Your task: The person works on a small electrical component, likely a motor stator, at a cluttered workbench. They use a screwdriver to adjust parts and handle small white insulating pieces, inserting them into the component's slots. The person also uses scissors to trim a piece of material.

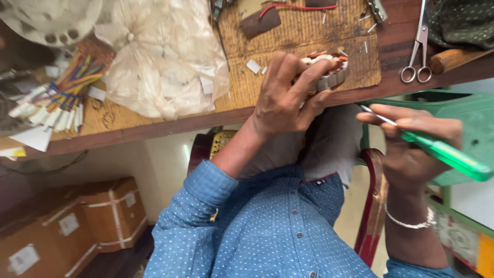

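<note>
Left hand [285, 98] clenched round a small wired part [329, 69] at the bench [154, 128] edge, over the brown mat [303, 36]. Right hand [411, 139] pinches a green screwdriver [442, 152], just right of the part, off the bench. Scissors [419, 46] farther right; plastic bag [159, 56] left of the mat.

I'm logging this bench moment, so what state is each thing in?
Left hand: closed around a small wired part at the bench edge.
Right hand: gripping a green-handled screwdriver, tip pointing toward the part.
Scissors: shut, lying flat on the bench.
Plastic bag: knotted shut, full.
Wire bundle: tied together, lying flat.
Boxes: taped shut.
</note>
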